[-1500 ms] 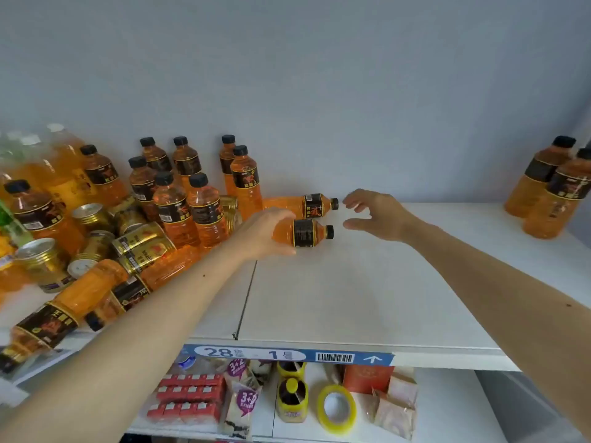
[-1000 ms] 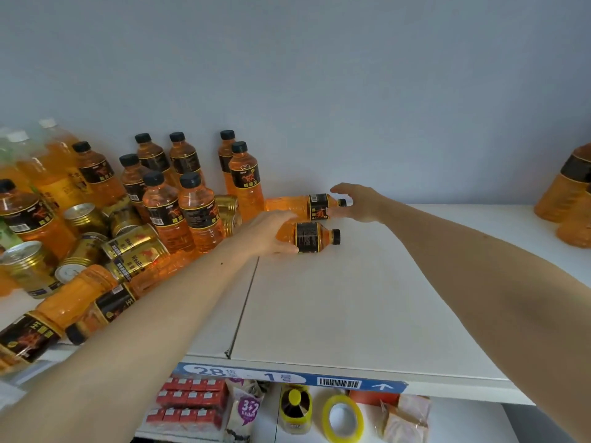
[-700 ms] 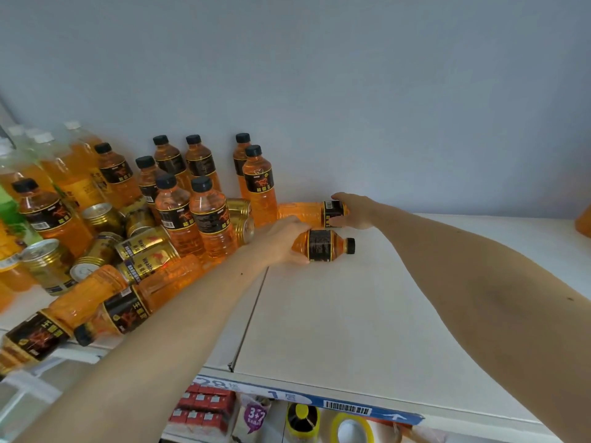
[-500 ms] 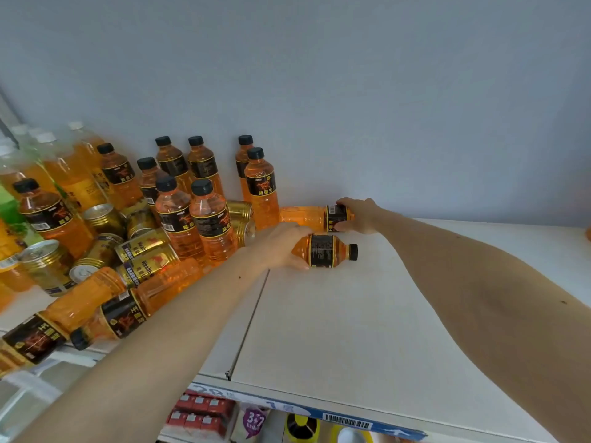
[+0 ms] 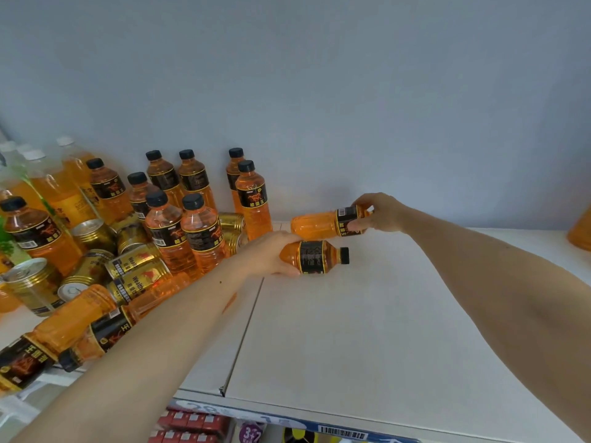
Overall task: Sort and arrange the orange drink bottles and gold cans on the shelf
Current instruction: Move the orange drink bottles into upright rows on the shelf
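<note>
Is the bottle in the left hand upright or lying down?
Lying down. The bottle is on its side, black cap pointing right, base inside the left hand, low over the white shelf; contact unclear.

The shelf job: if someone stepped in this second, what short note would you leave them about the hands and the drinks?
Left hand: gripping the base end of the near lying bottle, cap pointing right.
Right hand: gripping the cap end of the far lying bottle by the wall.
Standing orange bottles cluster at left; gold cans are jumbled among them, several tipped, and more toppled bottles lie at front left.
Done: little is visibly sorted. Left: stand both held bottles, right the fallen ones, group the cans on the white shelf.
</note>
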`<act>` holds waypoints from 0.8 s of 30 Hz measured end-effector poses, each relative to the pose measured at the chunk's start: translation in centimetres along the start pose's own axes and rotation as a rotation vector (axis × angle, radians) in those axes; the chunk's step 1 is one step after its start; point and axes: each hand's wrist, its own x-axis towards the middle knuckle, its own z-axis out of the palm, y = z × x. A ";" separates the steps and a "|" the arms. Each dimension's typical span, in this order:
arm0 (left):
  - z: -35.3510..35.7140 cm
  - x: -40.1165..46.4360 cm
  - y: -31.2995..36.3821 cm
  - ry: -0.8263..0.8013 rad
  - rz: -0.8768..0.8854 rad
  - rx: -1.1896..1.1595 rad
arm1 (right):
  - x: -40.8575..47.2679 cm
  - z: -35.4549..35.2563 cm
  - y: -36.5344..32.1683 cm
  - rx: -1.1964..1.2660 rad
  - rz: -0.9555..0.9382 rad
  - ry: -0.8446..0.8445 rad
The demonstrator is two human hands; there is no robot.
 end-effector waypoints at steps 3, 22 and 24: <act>-0.3 0.0 0.2 0.105 0.002 -0.137 | -1.1 -2.0 0.5 0.131 0.030 0.093; 2.9 2.1 5.1 0.308 -0.162 -0.952 | -6.2 -5.9 -1.4 0.328 -0.019 0.338; 3.2 1.9 4.9 0.291 -0.160 -1.002 | -6.6 -5.3 -1.3 0.326 -0.025 0.332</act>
